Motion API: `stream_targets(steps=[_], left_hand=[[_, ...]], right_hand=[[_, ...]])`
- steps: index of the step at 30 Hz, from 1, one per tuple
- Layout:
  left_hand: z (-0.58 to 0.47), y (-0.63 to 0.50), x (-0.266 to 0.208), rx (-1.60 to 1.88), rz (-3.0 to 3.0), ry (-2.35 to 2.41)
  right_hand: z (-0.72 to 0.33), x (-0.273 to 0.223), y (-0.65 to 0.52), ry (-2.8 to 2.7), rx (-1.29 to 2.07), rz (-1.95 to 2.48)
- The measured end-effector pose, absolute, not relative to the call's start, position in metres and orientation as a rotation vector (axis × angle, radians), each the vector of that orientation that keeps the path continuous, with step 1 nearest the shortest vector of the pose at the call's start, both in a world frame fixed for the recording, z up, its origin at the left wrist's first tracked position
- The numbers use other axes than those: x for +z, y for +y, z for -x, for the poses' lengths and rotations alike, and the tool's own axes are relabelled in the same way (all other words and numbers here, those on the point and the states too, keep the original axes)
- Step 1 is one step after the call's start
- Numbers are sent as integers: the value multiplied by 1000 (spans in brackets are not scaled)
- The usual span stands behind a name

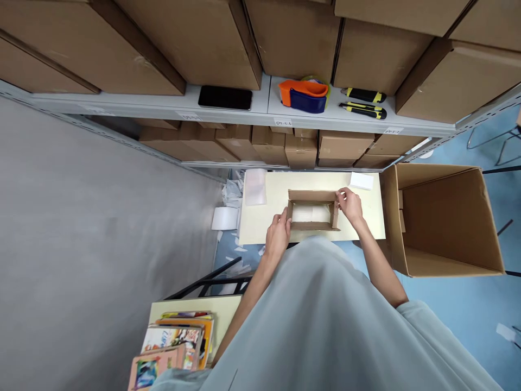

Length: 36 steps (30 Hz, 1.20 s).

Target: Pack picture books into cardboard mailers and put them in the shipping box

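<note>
A small open cardboard box [312, 226] stands on the pale yellow table [260, 225], its top facing me. Something white [311, 212] with a seam across its middle lies inside; its kind is unclear. My left hand [278, 234] grips the box's left wall, fingers along the outside. At the far right corner, my right hand [350, 207] pinches the upright edge of the right-hand cardboard side. Both hands are closed on the box. A white small box [361, 181] rests beyond my right hand, and a translucent plastic sheet or bag [255, 187] lies at the table's left end.
A large open carton [448, 217] stands right of the table. Shelves behind hold cardboard cartons, a phone [225, 98], an orange and blue tape dispenser [304, 95] and utility knives [363, 111]. A white roll [224, 218] is left; stacked magazines [175, 339] lie lower left.
</note>
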<state>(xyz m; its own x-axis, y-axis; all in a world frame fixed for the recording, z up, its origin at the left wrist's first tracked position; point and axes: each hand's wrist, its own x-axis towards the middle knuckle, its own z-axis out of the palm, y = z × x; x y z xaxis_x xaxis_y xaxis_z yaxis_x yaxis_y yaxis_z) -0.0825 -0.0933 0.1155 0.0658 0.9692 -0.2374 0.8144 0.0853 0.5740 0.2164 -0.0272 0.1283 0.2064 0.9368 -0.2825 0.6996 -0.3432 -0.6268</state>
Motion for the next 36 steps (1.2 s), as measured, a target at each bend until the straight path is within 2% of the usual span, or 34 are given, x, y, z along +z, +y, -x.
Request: stream_targets(steps=[10,16,27,36], left_hand=[[90,-105,106,402,-1971,1450],[102,-90,91,556,-1797,1569],[83,-52,72,537,-1507,1550],[76,-27,64,542,-1291,1534]], right_hand=[[-205,122,-57,-1484,1094,1967],[-230,110,-87,-1589,943,2016],[-217,83,-96,-1333,1090,1891],[-229,74,-76,-1363,1109,1918]])
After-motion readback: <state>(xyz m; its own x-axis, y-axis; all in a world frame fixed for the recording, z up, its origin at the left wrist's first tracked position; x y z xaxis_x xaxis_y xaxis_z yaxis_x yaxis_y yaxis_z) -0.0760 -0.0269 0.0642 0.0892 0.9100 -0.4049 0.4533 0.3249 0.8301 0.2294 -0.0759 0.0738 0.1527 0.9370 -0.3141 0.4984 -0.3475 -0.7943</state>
